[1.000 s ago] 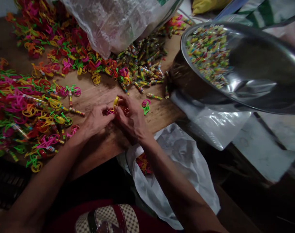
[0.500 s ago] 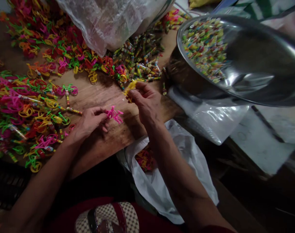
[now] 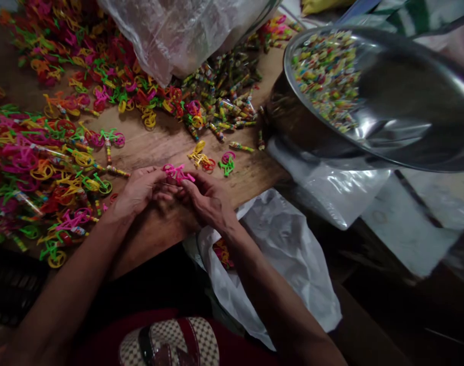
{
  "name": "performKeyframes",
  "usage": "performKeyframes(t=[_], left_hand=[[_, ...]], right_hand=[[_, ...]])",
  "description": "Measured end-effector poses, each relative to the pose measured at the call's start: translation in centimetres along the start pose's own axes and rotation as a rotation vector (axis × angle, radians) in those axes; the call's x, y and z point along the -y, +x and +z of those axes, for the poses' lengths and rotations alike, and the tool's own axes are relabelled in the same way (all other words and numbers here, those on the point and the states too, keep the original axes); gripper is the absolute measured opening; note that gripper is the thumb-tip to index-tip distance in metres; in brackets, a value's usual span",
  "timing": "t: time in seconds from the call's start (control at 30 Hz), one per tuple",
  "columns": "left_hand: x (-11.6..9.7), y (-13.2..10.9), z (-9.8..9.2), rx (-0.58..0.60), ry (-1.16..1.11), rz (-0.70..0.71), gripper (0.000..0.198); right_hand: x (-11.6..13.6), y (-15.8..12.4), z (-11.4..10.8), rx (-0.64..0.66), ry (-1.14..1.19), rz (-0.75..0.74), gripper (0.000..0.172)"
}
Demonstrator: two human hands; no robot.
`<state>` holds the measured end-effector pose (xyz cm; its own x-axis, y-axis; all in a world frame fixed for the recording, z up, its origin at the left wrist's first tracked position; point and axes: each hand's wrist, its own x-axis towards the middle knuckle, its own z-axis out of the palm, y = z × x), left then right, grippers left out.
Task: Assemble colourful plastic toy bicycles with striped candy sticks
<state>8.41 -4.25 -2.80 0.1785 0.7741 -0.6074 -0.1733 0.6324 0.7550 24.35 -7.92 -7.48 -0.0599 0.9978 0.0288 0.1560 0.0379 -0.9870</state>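
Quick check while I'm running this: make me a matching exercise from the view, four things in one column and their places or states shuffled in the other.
Things:
1. Pink piece
2. Metal bowl
3. White sack
4. Green-and-pink piece

Places or states:
A. Open, below the table edge
B. Lying beside the yellow-and-red piece
C. Held between left hand and right hand
D. Containing small multicoloured pieces

Pairs: 1-C, 2-D, 3-A, 4-B

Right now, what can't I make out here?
In the head view:
Pink piece: partly covered by the left hand and right hand.
White sack: contents mostly hidden by its folds and the right forearm.
Clear plastic bag: cut off by the top edge.
Metal bowl: cut off by the right edge.
Small sticks: any printing too small and blurred.
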Motion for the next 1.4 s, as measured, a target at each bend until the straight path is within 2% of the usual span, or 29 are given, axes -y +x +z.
performKeyframes(t=[0.1, 0.2, 0.27, 0.37, 0.47, 0.53, 0.6, 0.67, 0.77, 0.83, 0.97, 1.07, 1.17, 1.27, 1.3, 1.4], left_hand=[[0.0, -0.7, 0.0, -0.010, 0.000, 0.035, 0.011], [0.1, -1.6, -0.5, -0.118, 0.038, 0.125, 0.014], [0.5, -2.0, -0.6, -0.142, 0.057, 0.169, 0.008], [1.0, -1.9, -0.3, -0.032, 0.045, 0.172, 0.028], [1.1, -1.2, 0.0, 0.032, 0.054, 0.214, 0.031], [0.8, -1.0, 0.0, -0.014, 0.083, 0.231, 0.023], [0.3, -0.9, -0.2, -0.082, 0.113, 0.209, 0.016], [-0.1, -0.9, -0.4, -0.109, 0.129, 0.178, 0.016], [-0.3, -0.7, -0.4, -0.064, 0.113, 0.155, 0.023], [-0.2, -0.4, -0.3, -0.023, 0.094, 0.152, 0.027], [0.2, -0.1, -0.1, 0.052, 0.097, 0.171, 0.023], [0.6, -0.1, -0.5, 0.068, 0.126, 0.177, 0.013], [0.9, -0.3, -1.0, 0.067, 0.137, 0.120, 0.010], [1.1, -0.7, -1.4, 0.100, 0.155, 0.065, 0.015], [1.1, -0.8, -1.4, 0.123, 0.160, 0.067, 0.018], [1.1, -1.2, -1.5, 0.208, 0.141, 0.100, 0.025]], right_hand=[[-0.1, 0.7, 0.2, 0.001, 0.163, 0.123, 0.038], [0.0, 1.2, -0.3, -0.031, 0.214, 0.151, 0.037], [0.0, 1.2, -0.4, -0.120, 0.095, 0.004, 0.028], [-0.1, 0.6, 0.2, -0.195, -0.250, -0.344, 0.015], [-0.1, -0.2, 1.1, -0.105, -0.508, -0.563, 0.023], [-0.2, -0.5, 0.8, -0.016, -0.553, -0.607, 0.029], [-0.3, -0.3, -0.5, -0.002, -0.558, -0.616, 0.033], [-0.5, 0.5, -2.8, -0.107, -0.602, -0.587, 0.029], [-0.8, 2.9, -7.0, -0.318, -0.782, -0.468, 0.016], [-1.2, 4.9, -9.4, -0.387, -0.925, -0.380, 0.015], [-3.5, 8.6, -12.3, -0.403, -1.039, -0.291, 0.011], [-5.0, 9.6, -13.3, -0.350, -0.993, -0.247, 0.019], [-4.3, 8.5, -12.9, -0.345, -0.887, -0.302, 0.020], [-0.9, 5.8, -10.7, -0.295, -0.689, -0.363, 0.008], [0.4, 4.8, -9.5, -0.238, -0.593, -0.348, 0.010], [2.7, 2.6, -5.7, 0.069, -0.312, -0.300, 0.026]])
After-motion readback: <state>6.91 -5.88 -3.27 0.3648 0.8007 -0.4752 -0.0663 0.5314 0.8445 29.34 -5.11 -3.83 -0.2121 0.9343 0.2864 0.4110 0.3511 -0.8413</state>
